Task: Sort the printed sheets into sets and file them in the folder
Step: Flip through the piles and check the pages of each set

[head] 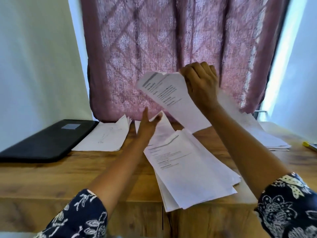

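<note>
My right hand (200,83) grips a printed sheet (171,98) by its top edge and holds it up in the air over the desk. Below it lies a thick, fanned stack of printed sheets (190,170) at the front middle of the wooden table (68,172). My left hand (147,126) reaches forward with straight fingers over a sheet (163,129) lying behind the stack; whether it touches the paper is unclear. A black folder (46,140) lies closed at the left. A pile of sheets (106,136) sits beside it, and another pile (262,134) lies at the right.
A pink patterned curtain (171,48) hangs right behind the table. A yellow pen or marker (308,146) lies at the far right edge. White walls flank the curtain on both sides.
</note>
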A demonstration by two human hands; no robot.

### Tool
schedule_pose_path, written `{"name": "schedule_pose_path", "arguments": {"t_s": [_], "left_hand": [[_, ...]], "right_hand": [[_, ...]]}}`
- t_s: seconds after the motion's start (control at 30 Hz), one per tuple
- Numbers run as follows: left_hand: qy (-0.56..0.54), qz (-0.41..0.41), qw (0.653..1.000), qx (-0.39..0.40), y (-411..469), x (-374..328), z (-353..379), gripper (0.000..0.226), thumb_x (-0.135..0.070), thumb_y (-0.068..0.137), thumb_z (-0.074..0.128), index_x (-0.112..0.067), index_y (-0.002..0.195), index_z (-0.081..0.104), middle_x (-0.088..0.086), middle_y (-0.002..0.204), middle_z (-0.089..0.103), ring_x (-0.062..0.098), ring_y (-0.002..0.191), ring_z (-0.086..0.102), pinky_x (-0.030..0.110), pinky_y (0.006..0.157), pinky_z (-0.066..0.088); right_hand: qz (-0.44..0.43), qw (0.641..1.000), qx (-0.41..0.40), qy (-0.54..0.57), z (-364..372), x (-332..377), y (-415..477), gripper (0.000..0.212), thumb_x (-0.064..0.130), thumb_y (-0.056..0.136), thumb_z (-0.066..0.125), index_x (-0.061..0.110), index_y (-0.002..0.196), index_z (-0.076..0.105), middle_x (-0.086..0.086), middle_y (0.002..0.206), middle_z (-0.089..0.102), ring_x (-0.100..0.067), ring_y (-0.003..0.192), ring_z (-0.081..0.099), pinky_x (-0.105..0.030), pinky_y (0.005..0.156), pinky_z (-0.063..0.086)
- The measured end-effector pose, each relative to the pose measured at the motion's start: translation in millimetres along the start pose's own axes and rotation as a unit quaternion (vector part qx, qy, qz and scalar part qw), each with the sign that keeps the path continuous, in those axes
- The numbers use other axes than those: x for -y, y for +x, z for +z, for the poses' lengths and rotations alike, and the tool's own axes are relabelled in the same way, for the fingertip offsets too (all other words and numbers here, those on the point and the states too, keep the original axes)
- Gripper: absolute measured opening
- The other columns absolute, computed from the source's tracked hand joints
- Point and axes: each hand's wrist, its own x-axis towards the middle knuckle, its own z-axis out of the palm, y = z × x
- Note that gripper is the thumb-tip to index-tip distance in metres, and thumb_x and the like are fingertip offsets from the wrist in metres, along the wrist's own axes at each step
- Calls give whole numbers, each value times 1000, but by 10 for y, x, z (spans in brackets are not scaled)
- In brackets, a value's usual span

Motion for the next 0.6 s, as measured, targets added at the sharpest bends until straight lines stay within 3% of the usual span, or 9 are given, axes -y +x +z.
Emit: {"name": "schedule_pose_path", "arguments": {"t_s": [0.07,0.1,0.17,0.27,0.33,0.43,0.53,0.6], "left_hand": [[-175,27,984,-23,116,-156,-219,57,-26,96,57,-21,146,32,6,148,42,20,126,48,29,108,33],[-187,48,980,-49,148,-183,-359,48,-23,93,62,-21,137,43,4,137,55,17,117,56,33,106,40],[-162,81,979,-95,146,-167,-698,31,-15,90,67,-14,119,56,-9,106,72,6,94,65,22,85,54],[-90,85,984,-131,-31,-113,-1201,10,-4,89,64,-9,97,62,-18,66,68,0,67,62,10,58,48],[-18,68,989,-129,-210,32,-1528,9,-4,87,67,-9,93,64,-14,67,67,-7,55,59,7,51,43],[99,5,991,-92,-467,354,-1936,19,-8,85,71,-12,102,65,-4,87,69,-6,62,64,7,58,46],[213,-72,972,-67,-661,685,-2202,25,-19,81,77,-19,103,66,0,95,73,13,83,69,27,81,52],[249,-97,962,-55,-731,856,-2298,22,-19,78,79,-27,94,66,-4,94,73,16,88,69,38,93,52]], "right_hand": [[130,986,-9,102,57,180,140,16,16,95,53,6,90,65,-8,82,65,-14,68,50,-17,59,30],[205,968,1,146,81,257,185,14,13,93,54,4,94,64,-8,84,65,-10,69,48,-9,60,29],[344,912,46,218,148,380,242,13,11,92,54,3,99,63,-3,87,63,-6,73,46,-1,61,30],[478,817,182,267,351,552,86,10,12,92,57,5,98,61,4,83,56,-10,70,46,-7,55,31],[503,764,313,258,554,718,-196,8,16,89,61,9,84,60,2,77,56,-14,70,49,-21,57,36],[518,661,467,275,752,1096,-691,16,23,83,70,12,78,60,-5,76,60,-21,73,57,-34,67,52],[464,612,576,280,749,1537,-1060,28,29,80,74,19,67,52,-3,80,59,-19,77,56,-27,65,42],[436,595,618,272,725,1753,-1206,40,32,78,77,19,61,43,-1,74,54,-20,80,54,-26,58,36]]}}
